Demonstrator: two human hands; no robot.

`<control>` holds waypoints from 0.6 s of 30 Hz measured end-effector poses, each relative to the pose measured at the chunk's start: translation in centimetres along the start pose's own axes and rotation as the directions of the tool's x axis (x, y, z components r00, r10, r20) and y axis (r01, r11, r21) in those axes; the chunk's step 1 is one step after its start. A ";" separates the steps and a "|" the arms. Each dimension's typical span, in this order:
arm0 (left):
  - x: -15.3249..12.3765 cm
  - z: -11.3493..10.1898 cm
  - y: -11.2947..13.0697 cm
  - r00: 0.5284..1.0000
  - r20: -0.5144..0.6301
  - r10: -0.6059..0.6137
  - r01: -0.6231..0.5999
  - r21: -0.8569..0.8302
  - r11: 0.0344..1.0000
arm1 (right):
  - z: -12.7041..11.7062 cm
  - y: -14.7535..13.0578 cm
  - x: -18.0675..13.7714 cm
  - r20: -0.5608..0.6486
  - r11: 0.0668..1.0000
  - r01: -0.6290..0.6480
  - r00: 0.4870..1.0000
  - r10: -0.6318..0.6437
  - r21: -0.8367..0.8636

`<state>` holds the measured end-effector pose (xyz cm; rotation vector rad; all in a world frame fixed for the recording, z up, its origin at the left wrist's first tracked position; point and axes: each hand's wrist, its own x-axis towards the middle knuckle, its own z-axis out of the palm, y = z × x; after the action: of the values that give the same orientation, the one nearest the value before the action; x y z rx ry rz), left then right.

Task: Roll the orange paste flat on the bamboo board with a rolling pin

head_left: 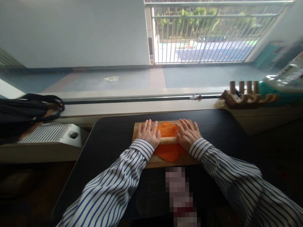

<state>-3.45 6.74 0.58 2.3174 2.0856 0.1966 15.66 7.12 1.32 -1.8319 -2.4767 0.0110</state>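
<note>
An orange slab of clay or dough (169, 153) lies spread on a wooden board (151, 164); its far part is rough and crumbly, its near part smoother. Across it runs a pale wooden rolling pin (168, 140). My left hand (149, 134) lies palm down over the pin's left end, fingers stretched forward. Over the right end rests my right hand (188, 133), flat too, with its fingers spread. Both palms press on the pin without wrapping round it, and they hide its ends.
The board lies on a dark table (113, 138) before a window. Wooden racks with pegs (248, 97) stand on the sill (132, 107) at right. A dark bag (26, 110) lies at left above a white radiator (52, 135). A pixelated patch covers the near middle.
</note>
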 end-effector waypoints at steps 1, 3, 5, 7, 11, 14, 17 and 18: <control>0.5 0.1 -0.1 1.000 0.007 -0.013 0.013 -0.007 1.000 | 0.0 0.1 0.5 0.013 1.000 -0.009 1.000 0.009 0.008; 1.6 0.2 -0.3 1.000 0.004 -0.029 0.029 -0.019 0.999 | -0.1 0.3 1.8 0.045 0.999 -0.029 0.999 0.028 0.028; 2.8 0.2 -0.4 0.999 -0.024 -0.031 0.031 -0.022 0.999 | -0.2 0.6 3.1 0.056 0.998 -0.042 0.998 0.040 0.048; 4.0 0.1 -0.5 0.999 -0.046 -0.023 0.023 -0.013 1.000 | -0.1 0.8 4.3 0.042 0.997 -0.051 0.998 0.049 0.062; 5.7 -0.4 -0.5 0.997 -0.071 -0.018 0.019 0.014 1.000 | 0.0 1.0 6.0 0.054 0.991 -0.104 0.994 0.100 0.081; 5.5 -0.3 -0.5 0.995 -0.093 -0.028 0.030 0.022 0.999 | 0.0 0.9 6.0 0.071 0.990 -0.100 0.993 0.093 0.100; 3.6 0.1 -0.4 0.996 -0.079 -0.030 0.032 0.019 0.999 | 0.1 0.7 4.2 0.078 0.994 -0.051 0.996 0.044 0.093; 2.6 0.2 -0.3 0.997 -0.070 -0.036 0.037 0.016 0.999 | 0.1 0.5 3.3 0.067 0.996 -0.034 0.997 0.029 0.084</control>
<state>-3.48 9.38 0.59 2.3122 2.1680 0.2631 15.22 10.42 1.33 -1.8653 -2.4485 0.1782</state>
